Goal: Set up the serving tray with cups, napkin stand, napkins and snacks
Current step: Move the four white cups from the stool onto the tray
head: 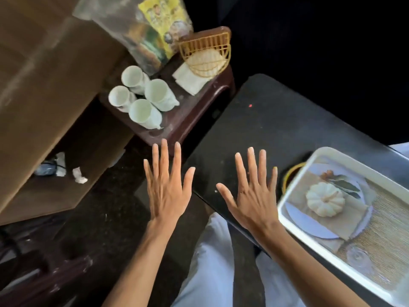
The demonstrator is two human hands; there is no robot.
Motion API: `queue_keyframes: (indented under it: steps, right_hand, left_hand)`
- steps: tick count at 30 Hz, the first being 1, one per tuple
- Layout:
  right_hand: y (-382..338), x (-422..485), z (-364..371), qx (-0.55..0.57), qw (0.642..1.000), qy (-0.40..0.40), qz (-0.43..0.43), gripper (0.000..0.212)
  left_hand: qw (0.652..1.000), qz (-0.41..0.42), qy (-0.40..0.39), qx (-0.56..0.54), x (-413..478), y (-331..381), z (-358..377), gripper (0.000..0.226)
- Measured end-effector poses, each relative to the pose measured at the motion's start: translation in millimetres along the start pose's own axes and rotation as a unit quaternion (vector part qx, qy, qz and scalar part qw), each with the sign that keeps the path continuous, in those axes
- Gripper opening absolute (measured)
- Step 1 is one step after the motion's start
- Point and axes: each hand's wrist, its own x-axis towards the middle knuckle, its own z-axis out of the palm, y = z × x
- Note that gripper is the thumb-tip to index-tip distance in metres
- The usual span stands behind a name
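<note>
Cups [158, 91], snack packets [163, 25], napkin stand [205, 54] and napkins [190, 79] sit on the brown stool [188, 116], upper left. Left hand [167, 191] and right hand [254, 200] are spread flat, holding nothing. Serving tray [345, 157] sits far right on the black table [265, 129].

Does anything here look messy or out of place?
Crumpled white paper scraps lie on the low wooden shelf at left, like litter, and a yellow ring pokes out from under the white tray.
</note>
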Motion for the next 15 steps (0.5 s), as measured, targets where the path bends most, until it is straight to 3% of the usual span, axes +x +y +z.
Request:
queue_keyframes:
  steps: [6, 10, 15]
  right_hand:
    - [-87, 62, 3, 0.007, 0.999, -0.007, -0.049, 0.082]
    - [-133, 98, 9, 0.037, 0.996, -0.014, -0.082, 0.077]
    - [-170, 134, 14, 0.12, 0.991, -0.007, -0.05, 0.06]
  left_hand:
    - [0.998, -0.047, 0.02, -0.044, 49, -72, -10, 0.064]
    - [0.988, -0.048, 0.032, -0.14, 80, -102, -12, 0.062]
    - [0.96, -0.089, 0.033, -0.262, 110, -112, -9, 0.057]
